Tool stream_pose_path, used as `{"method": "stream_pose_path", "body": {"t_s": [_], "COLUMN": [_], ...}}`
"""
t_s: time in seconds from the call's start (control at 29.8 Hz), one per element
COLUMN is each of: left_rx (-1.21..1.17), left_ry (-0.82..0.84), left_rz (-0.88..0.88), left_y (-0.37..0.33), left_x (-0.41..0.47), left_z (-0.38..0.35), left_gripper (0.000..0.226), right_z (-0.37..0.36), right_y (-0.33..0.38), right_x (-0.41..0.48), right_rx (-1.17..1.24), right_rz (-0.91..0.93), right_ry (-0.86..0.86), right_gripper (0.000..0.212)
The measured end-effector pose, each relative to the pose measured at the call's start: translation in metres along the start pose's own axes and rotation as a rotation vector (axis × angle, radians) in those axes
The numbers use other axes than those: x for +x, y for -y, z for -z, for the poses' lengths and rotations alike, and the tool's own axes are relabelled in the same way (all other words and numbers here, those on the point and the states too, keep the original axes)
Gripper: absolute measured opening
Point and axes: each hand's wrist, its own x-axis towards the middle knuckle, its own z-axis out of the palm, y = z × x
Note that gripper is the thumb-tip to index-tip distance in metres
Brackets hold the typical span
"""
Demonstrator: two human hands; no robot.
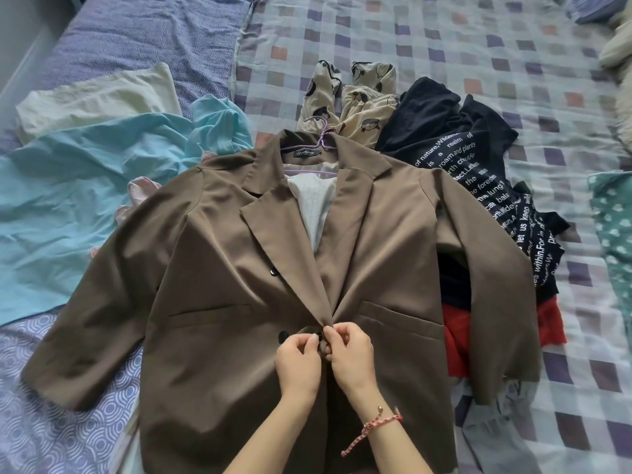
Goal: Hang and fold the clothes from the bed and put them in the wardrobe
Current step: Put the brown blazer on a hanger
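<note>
Step in hand: hanging, judged from the layout. The brown blazer (307, 251) lies face-up and spread flat on the bed (444, 46), collar away from the person, sleeves angled outward, already threaded on a lilac wire hanger (323, 136) whose hook pokes out past the collar. Both hands meet at the front closure, low on the garment. The left hand (299, 362) has its fingers curled, pinching the under panel at what looks like a dark button between the two hands. The right hand (352, 354), with a red woven bracelet (379, 425) on its wrist, pinches the overlapping front edge right against it. Whether the button is through its hole cannot be told. Two more black buttons (284, 335) show to the left on the same panel. Judgement: fastening is under way. The next move calls for seating the button, then lifting by the hanger hook so the shoulders do not slip off. The wardrobe is not in view. Surroundings: the blazer overlaps a dark navy text-printed top (478, 172) and a red garment (458, 340) on the right, and a light blue garment (68, 200) on the left, so a lift may drag these along. Beige printed pyjama trousers (359, 97) lie just beyond the hook, touching or close to it; snag risk. A cream garment (102, 94) lies far left, a teal spotted piece (612, 227) at the right edge. Most of the pile is unsorted, so the task looks early.
</note>
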Motion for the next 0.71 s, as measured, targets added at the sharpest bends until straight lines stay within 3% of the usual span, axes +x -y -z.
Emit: {"method": "stream_pose_path", "body": {"t_s": [0.07,0.2,0.34,0.5,0.64,0.71], "left_rx": [0.007,0.096,0.146,0.361,0.574,0.532], "left_ry": [-0.004,0.001,0.063,0.165,0.411,0.450], "left_rz": [-0.020,-0.225,-0.334,-0.378,-0.485,-0.422], "left_y": [-0.002,0.002,0.008,0.003,-0.009,-0.011], "left_x": [-0.005,-0.011,-0.009,0.000,0.023,0.029], "left_z": [0.001,0.005,0.008,0.016,0.030,0.032], "left_gripper": [0.024,0.027,0.014,0.007,0.036,0.036], "right_z": [-0.001,-0.009,-0.009,-0.007,0.001,0.002], "right_y": [0.000,0.006,0.007,-0.002,-0.008,-0.008], "right_x": [-0.004,-0.008,-0.005,-0.007,-0.002,-0.001], "right_rx": [-0.041,-0.094,-0.081,-0.118,-0.098,-0.056], "right_rz": [0.002,-0.101,-0.139,-0.001,0.066,0.033], "right_ry": [-0.006,-0.036,-0.104,-0.047,0.022,0.040], "right_gripper": [0.014,0.026,0.029,0.020,0.019,0.019]}}
